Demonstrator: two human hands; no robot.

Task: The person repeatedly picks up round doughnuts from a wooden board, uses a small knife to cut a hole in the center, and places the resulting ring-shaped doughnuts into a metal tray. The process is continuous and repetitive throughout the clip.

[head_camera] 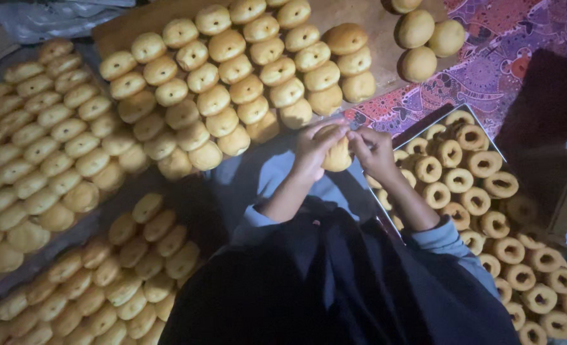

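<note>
A wooden board (360, 19) carries rows of pale round dough pieces (232, 70) just beyond the hands. Right of the hands, a metal tray (488, 137) holds ring-shaped doughnuts (475, 198). Between board and tray, the left hand (312, 150) and right hand (373, 150) pinch one dough ball (338, 156), fingertips pressed together at its top.

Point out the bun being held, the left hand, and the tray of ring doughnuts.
bun (338, 157): head view, lower side showing between the hands.
left hand (313, 148): head view, back of the hand.
tray of ring doughnuts (491, 138): head view, metal rim at top right.
</note>
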